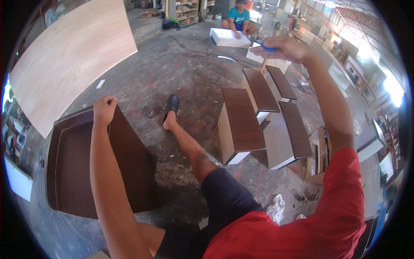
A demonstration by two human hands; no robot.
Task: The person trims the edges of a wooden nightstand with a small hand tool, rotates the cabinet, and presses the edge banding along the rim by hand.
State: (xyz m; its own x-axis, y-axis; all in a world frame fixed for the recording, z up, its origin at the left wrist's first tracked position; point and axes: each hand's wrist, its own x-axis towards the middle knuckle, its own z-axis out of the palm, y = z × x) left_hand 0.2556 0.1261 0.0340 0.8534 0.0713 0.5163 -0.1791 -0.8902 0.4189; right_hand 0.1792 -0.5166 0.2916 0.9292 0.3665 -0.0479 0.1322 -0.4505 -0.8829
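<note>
My left hand [105, 111] is closed on the upper edge of a dark brown wooden cabinet [136, 172] standing at lower left, a small dark bit showing between the fingers. High at the right, my right hand [284, 49] grips a small blue object [269, 48], its exact kind unclear, with fingers partly stretched. Below it stand several drawers with brown fronts and white sides [242, 117], grouped on the concrete floor [189, 82], away from the cabinet.
A large pale plywood sheet [69, 56] leans at upper left. A co-worker [238, 18] squats behind a white box [228, 37]. A cable crosses the floor. My foot in a black clog [171, 108] is between cabinet and drawers. A white rag [276, 209] lies lower right.
</note>
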